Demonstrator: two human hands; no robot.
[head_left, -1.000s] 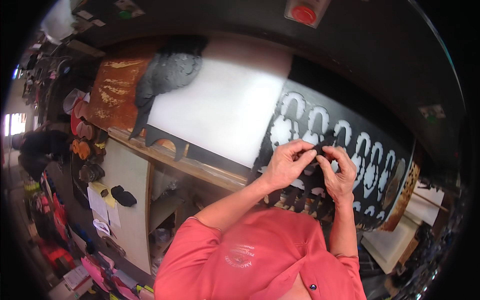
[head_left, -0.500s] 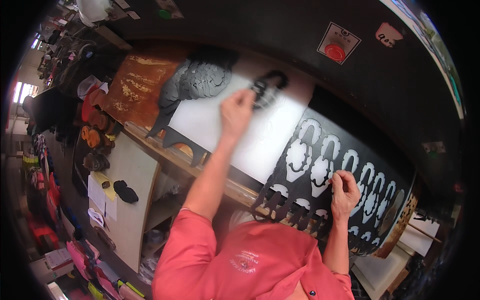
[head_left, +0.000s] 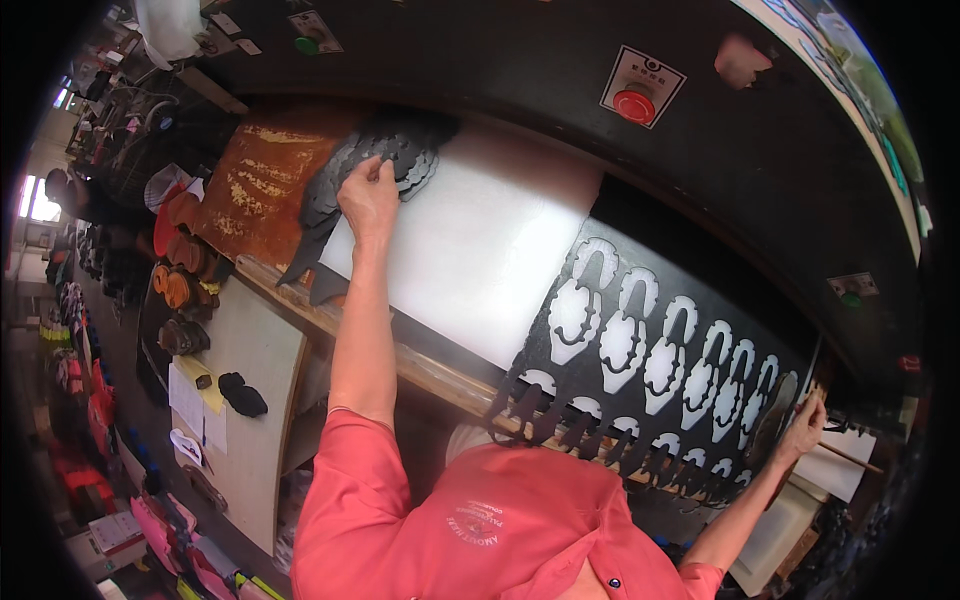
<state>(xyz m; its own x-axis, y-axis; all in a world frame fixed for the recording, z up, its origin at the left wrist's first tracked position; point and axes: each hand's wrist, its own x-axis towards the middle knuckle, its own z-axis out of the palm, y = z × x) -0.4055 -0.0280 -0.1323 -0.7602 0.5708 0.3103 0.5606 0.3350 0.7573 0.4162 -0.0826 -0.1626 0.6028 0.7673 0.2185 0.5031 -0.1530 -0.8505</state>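
Note:
My left hand [head_left: 370, 205] is over a pile of dark grey cut pieces [head_left: 415, 165] at the far left of the white board [head_left: 470, 240]. Its thumb and fingers are pinched together; what lies between them, if anything, cannot be made out. A black sheet [head_left: 640, 285] covers the board's right part, and white shows through rows of looped, shoe-upper-shaped holes. Off the sheet's right end, my right hand [head_left: 803, 425] is reaching out with its fingers drawn together. Whatever they grip is hidden. Beside that hand, on the sheet, rests a brownish oval cutting die [head_left: 772, 418].
A dark machine beam [head_left: 480, 60] with a red button [head_left: 634, 104] spans the back. Left of the pile is a worn brown board [head_left: 260, 170]. A side table [head_left: 245, 470] at lower left bears papers and a black piece [head_left: 242, 394]. Orange and brown items [head_left: 178, 287] stand nearby.
My left hand has moved left from above the white board to the pile; the black looped piece it carried no longer shows separately. My right hand has gone from the sheet's middle to its right end.

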